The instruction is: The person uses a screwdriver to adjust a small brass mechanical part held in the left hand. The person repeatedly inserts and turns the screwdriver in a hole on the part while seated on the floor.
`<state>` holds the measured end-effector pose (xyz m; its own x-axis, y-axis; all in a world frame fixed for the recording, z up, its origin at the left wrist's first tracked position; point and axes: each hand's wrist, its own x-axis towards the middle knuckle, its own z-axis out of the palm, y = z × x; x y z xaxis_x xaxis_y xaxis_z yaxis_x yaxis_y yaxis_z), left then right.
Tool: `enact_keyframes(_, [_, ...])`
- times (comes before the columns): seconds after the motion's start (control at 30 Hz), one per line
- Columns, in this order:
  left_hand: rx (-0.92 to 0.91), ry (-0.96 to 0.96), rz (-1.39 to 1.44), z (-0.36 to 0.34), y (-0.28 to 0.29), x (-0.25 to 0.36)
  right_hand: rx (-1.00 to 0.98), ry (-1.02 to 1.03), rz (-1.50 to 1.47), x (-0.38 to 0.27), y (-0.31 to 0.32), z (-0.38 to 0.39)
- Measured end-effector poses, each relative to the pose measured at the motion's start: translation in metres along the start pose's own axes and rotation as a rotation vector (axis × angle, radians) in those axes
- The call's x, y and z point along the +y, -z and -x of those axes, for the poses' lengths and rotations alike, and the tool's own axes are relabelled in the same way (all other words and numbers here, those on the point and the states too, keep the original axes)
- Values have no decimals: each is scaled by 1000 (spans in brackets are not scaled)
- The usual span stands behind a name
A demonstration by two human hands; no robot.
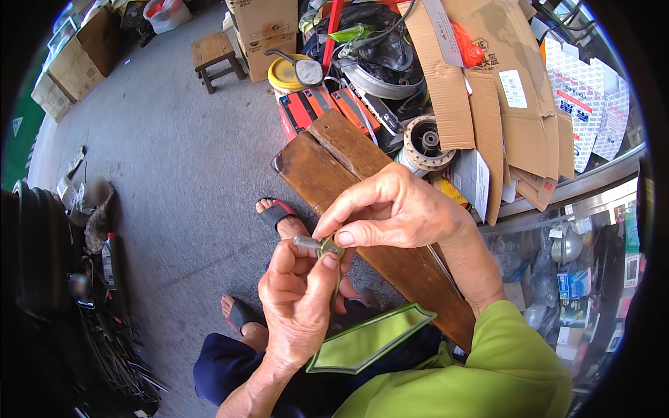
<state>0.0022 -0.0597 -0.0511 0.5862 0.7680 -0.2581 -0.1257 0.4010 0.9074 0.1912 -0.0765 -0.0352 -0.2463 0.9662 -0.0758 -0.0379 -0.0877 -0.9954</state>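
In front of my lap, both hands meet at a small brass-coloured metal fitting (330,249) with a grey bolt (306,242) sticking out to the left. My left hand (300,296) is closed round it from below, thumb pressed on its front. From the right, my right hand (401,212) pinches its upper side with thumb and forefinger. A thin dark stem drops from the fitting beside my left palm toward an angular, dark-rimmed mirror (376,338). Its face shows the lime green of my shirt. Whether the stem joins the mirror is hidden by my hand.
A wooden bench (390,268) runs diagonally beside my legs. Ahead lie orange-black boxes (306,108), a round metal hub (428,141) and flattened cardboard (516,111). A glass case (550,279) stands right, a low stool (214,57) far left, rods (115,348) near left.
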Motion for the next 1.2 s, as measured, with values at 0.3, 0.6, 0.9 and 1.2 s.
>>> enact_keyframes(0.3, [-6, 250, 169, -1, 14, -3, 12, -124, 122, 0, -8, -2])
enact_keyframes(0.6, [28, 223, 154, 1, 19, 0, 305, -78, 931, 4, 34, 2])
enact_keyframes(0.9, [-33, 183, 164, 2, 19, -1, 345, -160, 1284, 35, 19, -3])
enact_keyframes(1.2, [12, 101, 47, 5, 15, -1, 384, -48, 1101, 17, 14, 0])
